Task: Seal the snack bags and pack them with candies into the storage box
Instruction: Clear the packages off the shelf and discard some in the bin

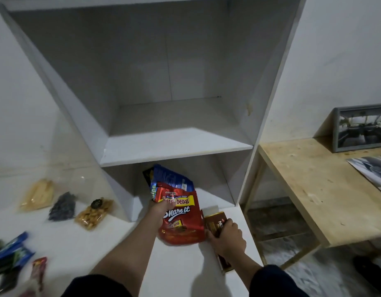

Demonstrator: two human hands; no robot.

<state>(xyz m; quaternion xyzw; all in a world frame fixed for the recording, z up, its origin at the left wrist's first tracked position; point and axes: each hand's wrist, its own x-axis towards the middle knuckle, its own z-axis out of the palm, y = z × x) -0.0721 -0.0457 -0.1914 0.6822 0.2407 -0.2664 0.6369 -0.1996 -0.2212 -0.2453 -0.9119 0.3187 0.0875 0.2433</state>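
We see the left hand (pixel 161 207) with its grip clamped on a red snack bag (pixel 182 219) and a blue bag (pixel 170 182) behind it, at the mouth of the lower compartment of the white shelf unit (pixel 174 146). The right hand (pixel 226 237) has its grip closed round a brown box (pixel 215 221) on the white tabletop (pixel 82 243). Three clear sealed snack bags (pixel 93 213) lie at left, candies (pixel 9 254) nearer.

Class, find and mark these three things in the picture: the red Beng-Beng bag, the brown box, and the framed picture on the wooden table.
Red Beng-Beng bag (pixel 183 224): head view, on its printed front.
Brown box (pixel 215 221): head view, on its top face.
Framed picture (pixel 362 127): head view, on the glass.
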